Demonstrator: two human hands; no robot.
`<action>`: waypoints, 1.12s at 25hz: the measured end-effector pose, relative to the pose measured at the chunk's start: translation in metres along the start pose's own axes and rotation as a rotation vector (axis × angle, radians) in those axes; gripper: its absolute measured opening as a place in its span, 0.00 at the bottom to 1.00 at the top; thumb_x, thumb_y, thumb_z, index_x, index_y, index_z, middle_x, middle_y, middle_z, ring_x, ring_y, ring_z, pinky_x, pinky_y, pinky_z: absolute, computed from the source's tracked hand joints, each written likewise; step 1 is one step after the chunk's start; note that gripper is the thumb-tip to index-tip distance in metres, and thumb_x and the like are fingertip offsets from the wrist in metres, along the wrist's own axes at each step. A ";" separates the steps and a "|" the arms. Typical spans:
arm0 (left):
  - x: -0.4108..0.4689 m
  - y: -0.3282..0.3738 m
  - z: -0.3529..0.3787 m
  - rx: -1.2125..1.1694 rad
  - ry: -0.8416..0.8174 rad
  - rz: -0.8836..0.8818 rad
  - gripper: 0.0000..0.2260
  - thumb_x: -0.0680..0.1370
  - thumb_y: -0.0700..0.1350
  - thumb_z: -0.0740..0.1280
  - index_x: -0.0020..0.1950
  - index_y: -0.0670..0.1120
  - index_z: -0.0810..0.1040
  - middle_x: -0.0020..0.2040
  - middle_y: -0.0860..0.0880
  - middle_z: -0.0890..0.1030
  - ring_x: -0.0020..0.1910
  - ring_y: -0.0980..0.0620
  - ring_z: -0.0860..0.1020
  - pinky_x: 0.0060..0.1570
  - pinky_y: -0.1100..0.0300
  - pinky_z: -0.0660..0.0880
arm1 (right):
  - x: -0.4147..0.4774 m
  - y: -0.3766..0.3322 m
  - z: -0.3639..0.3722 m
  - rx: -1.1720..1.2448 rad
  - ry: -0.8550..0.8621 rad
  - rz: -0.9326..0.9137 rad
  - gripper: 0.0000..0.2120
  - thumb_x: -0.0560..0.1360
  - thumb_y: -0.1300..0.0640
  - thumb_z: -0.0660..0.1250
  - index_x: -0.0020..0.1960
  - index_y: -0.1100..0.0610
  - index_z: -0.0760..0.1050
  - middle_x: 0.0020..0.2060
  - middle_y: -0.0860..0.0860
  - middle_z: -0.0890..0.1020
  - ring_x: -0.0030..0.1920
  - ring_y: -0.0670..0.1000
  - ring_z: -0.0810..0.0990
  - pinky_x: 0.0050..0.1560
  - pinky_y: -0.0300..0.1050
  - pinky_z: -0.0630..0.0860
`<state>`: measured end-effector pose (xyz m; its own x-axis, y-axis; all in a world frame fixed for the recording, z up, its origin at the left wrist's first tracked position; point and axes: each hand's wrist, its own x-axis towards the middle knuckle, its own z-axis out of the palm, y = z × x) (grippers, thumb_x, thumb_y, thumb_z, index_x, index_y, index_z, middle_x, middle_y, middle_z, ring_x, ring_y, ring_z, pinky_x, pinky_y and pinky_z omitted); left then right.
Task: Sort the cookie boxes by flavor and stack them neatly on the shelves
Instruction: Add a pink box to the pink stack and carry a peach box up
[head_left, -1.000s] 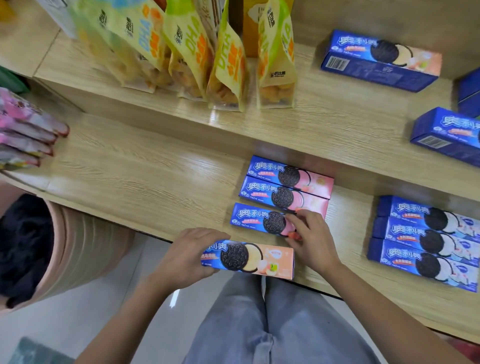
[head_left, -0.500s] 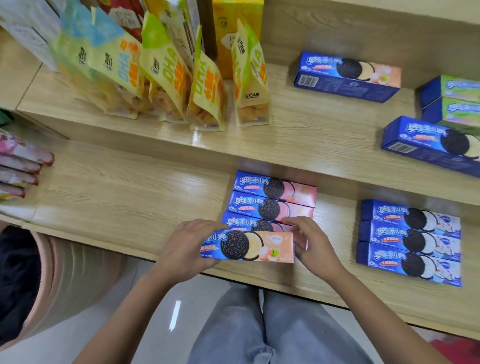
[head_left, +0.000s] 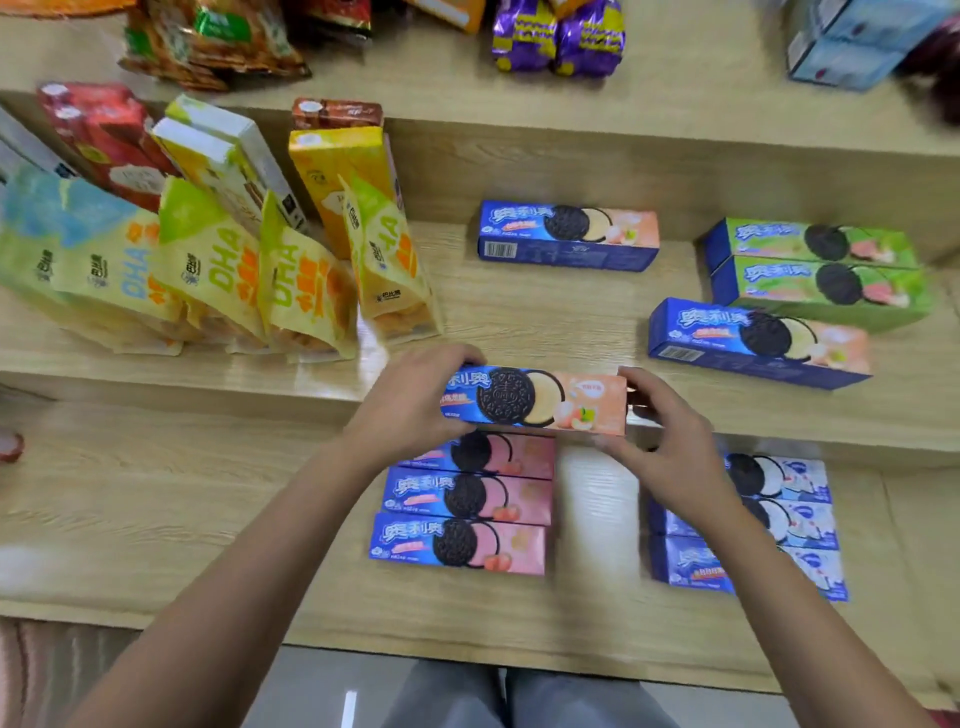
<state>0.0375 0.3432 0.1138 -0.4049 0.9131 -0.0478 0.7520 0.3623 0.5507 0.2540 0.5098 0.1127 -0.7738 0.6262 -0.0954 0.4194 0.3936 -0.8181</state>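
Observation:
A peach-flavour cookie box (head_left: 540, 400) is held level in the air over the front edge of the middle shelf (head_left: 545, 322). My left hand (head_left: 415, 400) grips its blue end and my right hand (head_left: 665, 441) grips its peach end. Two more peach boxes lie on the middle shelf, one at the back (head_left: 569, 236) and one to the right (head_left: 758, 343). Two green boxes (head_left: 821, 270) sit side by side at the far right. On the lower shelf (head_left: 156, 493) lie three pink boxes (head_left: 467, 504) in a row and three white-and-blue boxes (head_left: 789, 525), partly hidden by my right forearm.
Yellow DHA snack pouches (head_left: 218, 280) and upright snack boxes (head_left: 343, 171) crowd the left of the middle shelf. Purple bags (head_left: 558, 36) and pale blue boxes (head_left: 857, 47) stand on the top shelf. Bare wood shows between the two peach boxes.
Both hands have lifted the peach box from the lower shelf's front edge up and away toward the middle shelf. My view has tilted upward, so the top shelf now shows.

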 end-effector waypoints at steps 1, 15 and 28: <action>0.019 0.002 -0.002 0.011 -0.002 0.020 0.27 0.60 0.48 0.76 0.57 0.49 0.72 0.53 0.48 0.80 0.52 0.46 0.77 0.51 0.53 0.71 | 0.014 0.002 -0.008 -0.033 0.022 -0.006 0.31 0.64 0.58 0.76 0.64 0.51 0.68 0.54 0.46 0.78 0.51 0.47 0.76 0.53 0.33 0.69; 0.077 0.005 0.005 0.097 -0.075 0.047 0.33 0.61 0.63 0.66 0.62 0.51 0.72 0.60 0.49 0.78 0.59 0.47 0.75 0.58 0.49 0.68 | 0.042 0.035 -0.042 -0.098 0.047 0.030 0.27 0.69 0.51 0.72 0.65 0.51 0.68 0.56 0.47 0.78 0.52 0.45 0.76 0.54 0.39 0.70; 0.179 0.136 0.093 -0.003 -0.114 0.029 0.30 0.67 0.55 0.70 0.67 0.50 0.66 0.65 0.48 0.72 0.61 0.46 0.72 0.55 0.52 0.72 | 0.030 0.124 -0.145 -0.108 0.547 0.339 0.27 0.67 0.53 0.72 0.61 0.61 0.69 0.57 0.60 0.76 0.53 0.57 0.75 0.54 0.39 0.71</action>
<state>0.1160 0.5732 0.1027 -0.3211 0.9385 -0.1266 0.7610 0.3353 0.5554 0.3518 0.6749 0.0911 -0.2485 0.9686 -0.0126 0.6655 0.1613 -0.7288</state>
